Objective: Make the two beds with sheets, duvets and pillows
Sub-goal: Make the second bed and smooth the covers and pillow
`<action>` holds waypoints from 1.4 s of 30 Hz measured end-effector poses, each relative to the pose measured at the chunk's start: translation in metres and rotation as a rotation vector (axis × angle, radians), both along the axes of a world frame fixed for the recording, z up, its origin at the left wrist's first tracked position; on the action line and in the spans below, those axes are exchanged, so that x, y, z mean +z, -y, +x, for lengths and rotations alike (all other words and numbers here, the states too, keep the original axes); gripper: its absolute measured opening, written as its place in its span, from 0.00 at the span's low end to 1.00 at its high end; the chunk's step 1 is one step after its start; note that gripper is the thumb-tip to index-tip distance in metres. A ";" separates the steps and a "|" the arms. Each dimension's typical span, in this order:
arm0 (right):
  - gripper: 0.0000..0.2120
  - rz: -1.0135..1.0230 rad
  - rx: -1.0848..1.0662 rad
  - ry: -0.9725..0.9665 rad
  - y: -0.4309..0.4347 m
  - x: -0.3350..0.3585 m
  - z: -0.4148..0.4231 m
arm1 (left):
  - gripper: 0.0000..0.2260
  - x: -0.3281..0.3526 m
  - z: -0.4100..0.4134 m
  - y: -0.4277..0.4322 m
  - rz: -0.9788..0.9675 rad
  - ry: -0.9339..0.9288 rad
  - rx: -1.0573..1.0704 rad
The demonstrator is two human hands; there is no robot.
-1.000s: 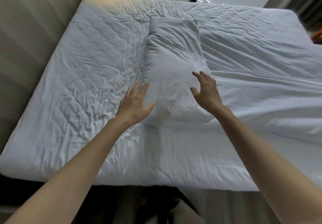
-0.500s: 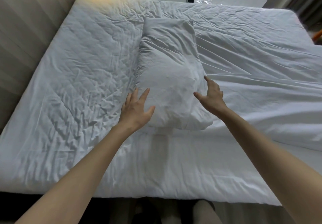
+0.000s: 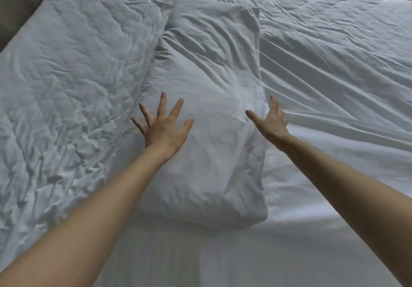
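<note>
"White cotton everywhere. What lies nearest, under the forearms?"

"A smooth strip of sheet along the near edge. Then comes the near end of the pillow, which lies lengthwise, running away from the wrists."

"And the hands?"

"Both are open and grip nothing. The left hand is spread wide, fingers straight, over the pillow's left edge. The right hand brackets the right edge, with the thumb lying across the top and the fingers reaching along the side. I'd judge they flank it in order to square it up, plump it or slide it. From this angle I can't tell whether the left palm presses or only hovers."

"Why does it sit mid-bed?"

"Probably that isn't its final place. It lies along the line where a crumpled quilted cover, left of the left hand, meets the same sheet, which is pulled into long folds right of the right hand. A pillow belongs at one end, so I'd expect a push or a lift."

"Is there room for that?"

"Plenty. There is open linen on either side of both hands, and more beyond the fingertips past the pillow's far end. Far out left of the left hand, the quilted cover's edge meets a brown wall, so that side is closed."
</note>
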State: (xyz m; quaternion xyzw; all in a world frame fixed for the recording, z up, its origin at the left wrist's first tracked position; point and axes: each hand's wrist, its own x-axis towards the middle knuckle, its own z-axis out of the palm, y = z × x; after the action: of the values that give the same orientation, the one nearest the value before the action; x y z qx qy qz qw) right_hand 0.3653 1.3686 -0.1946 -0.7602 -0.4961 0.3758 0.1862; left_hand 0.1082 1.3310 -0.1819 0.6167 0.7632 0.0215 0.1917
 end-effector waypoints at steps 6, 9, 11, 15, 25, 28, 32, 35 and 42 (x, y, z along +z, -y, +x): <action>0.57 -0.038 -0.287 -0.219 -0.066 -0.055 -0.011 | 0.30 -0.059 -0.001 -0.039 0.204 0.002 0.036; 0.67 0.021 -0.340 -0.354 -0.096 -0.068 -0.031 | 0.31 -0.094 -0.009 -0.038 0.223 0.016 0.048; 0.66 0.057 -0.268 -0.414 -0.112 -0.074 -0.052 | 0.31 -0.114 -0.016 -0.036 0.223 0.015 0.042; 0.65 0.064 -0.167 -0.267 -0.126 -0.095 -0.087 | 0.30 -0.139 -0.019 -0.042 0.233 -0.029 0.021; 0.47 0.150 -0.084 0.078 -0.109 -0.098 -0.102 | 0.31 -0.146 -0.024 -0.050 0.184 -0.055 -0.020; 0.44 0.202 -0.024 0.182 -0.100 -0.073 -0.111 | 0.31 -0.132 -0.030 -0.045 0.108 -0.020 -0.039; 0.42 0.304 0.027 0.200 -0.080 -0.023 -0.115 | 0.30 -0.092 -0.038 -0.032 0.000 0.095 -0.058; 0.42 0.358 0.046 0.148 -0.066 0.017 -0.109 | 0.28 -0.051 -0.036 -0.020 -0.055 0.246 0.009; 0.41 0.420 0.122 0.124 -0.047 0.080 -0.075 | 0.24 0.026 0.015 -0.003 0.029 0.376 0.069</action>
State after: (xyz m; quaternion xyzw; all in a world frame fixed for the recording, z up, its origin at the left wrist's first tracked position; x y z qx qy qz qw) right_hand 0.2901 1.4160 -0.1149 -0.6952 -0.6189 0.2274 0.2865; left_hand 0.1231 1.3335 -0.1555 0.5781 0.7342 0.1539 0.3211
